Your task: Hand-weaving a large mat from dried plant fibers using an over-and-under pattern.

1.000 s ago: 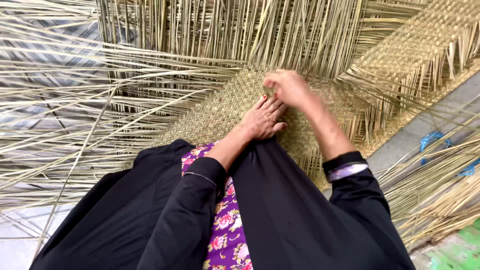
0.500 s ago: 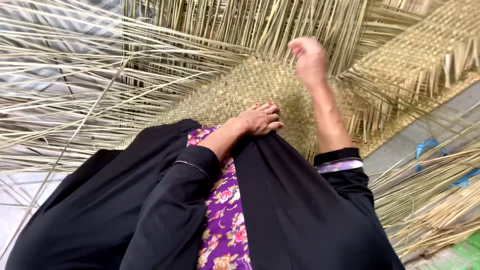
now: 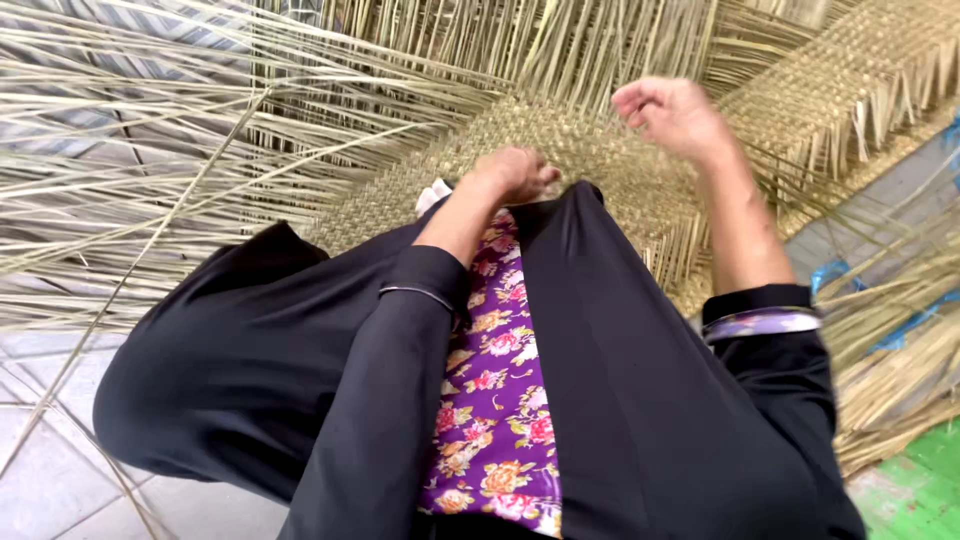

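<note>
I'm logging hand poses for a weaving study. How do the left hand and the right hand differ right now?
The left hand rests low, pressed on the woven mat close to the body; the right hand is raised farther out above it. The left hand lies knuckles-up on the weave, while the right hand is curled with fingers loosely bent. Whether the right hand pinches a strand cannot be told. Both are bare, with dark sleeves pushed back.

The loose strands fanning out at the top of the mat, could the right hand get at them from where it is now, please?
Probably yes: the right hand is raised over the woven mat, just short of the loose strands, with nothing visible in between.
</note>
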